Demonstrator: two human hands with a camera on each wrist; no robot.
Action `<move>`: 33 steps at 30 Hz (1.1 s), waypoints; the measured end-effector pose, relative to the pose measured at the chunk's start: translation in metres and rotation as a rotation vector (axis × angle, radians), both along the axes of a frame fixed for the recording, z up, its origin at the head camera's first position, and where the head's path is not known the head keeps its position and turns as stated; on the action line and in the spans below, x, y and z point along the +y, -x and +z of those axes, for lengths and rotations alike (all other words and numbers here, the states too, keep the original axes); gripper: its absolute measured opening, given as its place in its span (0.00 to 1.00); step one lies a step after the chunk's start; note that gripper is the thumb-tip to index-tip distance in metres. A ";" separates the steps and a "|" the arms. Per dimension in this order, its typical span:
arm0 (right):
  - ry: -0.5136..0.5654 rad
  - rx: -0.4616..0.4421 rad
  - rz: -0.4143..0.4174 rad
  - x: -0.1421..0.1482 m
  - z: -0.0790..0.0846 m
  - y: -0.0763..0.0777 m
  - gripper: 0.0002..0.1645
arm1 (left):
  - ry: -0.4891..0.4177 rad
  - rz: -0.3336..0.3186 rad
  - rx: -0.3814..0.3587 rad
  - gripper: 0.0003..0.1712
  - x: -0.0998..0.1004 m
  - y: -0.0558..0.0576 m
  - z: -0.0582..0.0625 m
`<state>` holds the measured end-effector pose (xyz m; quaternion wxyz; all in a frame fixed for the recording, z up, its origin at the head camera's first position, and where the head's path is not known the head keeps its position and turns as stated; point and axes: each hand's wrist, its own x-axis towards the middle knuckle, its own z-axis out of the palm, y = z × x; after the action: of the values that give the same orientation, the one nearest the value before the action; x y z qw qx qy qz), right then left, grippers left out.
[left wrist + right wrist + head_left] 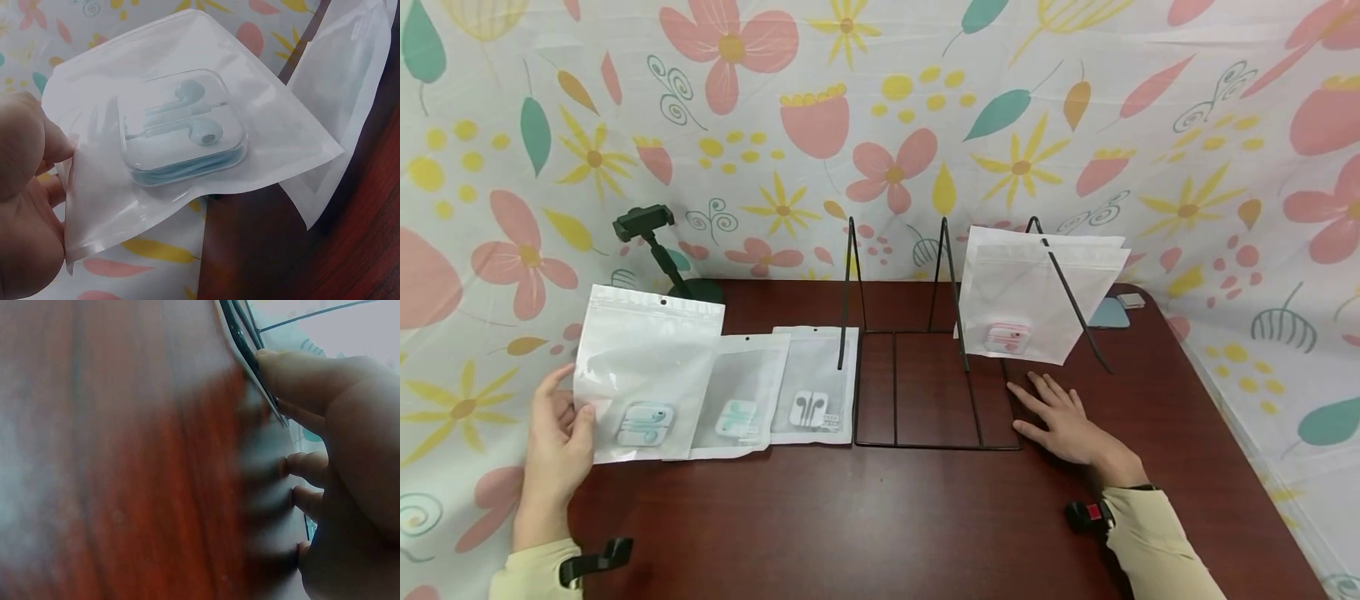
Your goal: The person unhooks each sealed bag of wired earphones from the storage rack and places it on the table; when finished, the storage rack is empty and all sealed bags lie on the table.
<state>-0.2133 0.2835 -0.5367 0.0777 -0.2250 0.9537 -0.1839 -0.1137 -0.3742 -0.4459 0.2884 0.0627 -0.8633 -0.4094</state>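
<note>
My left hand (559,429) pinches the left edge of a white zip pouch (647,350). Through its clear front shows a boxed pair of blue earphones (181,128). Partly behind it lies a second pouch (745,367) with a pale green earphone box, and beside that a third pouch (816,358) with white earphones. My right hand (1067,423) rests on the table with fingers spread, its fingertips at the right side of a black wire rack (936,447). On the rack's right arm hang white pouches (1030,292), the front one holding a pink earphone box (1007,337).
A black phone stand (658,250) stands at the back left, behind the held pouch. At the back right corner lie a light blue flat object (1108,313) and a small white item (1131,301). Flowered cloth (895,108) hangs behind the brown table (850,525).
</note>
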 end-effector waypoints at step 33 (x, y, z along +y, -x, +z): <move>0.001 -0.012 -0.007 0.000 -0.001 -0.001 0.38 | -0.032 0.057 -0.485 0.32 -0.016 0.024 -0.016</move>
<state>-0.2120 0.2838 -0.5379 0.0826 -0.2205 0.9539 -0.1859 -0.1374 -0.3905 -0.4615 0.0832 0.1883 -0.8985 -0.3877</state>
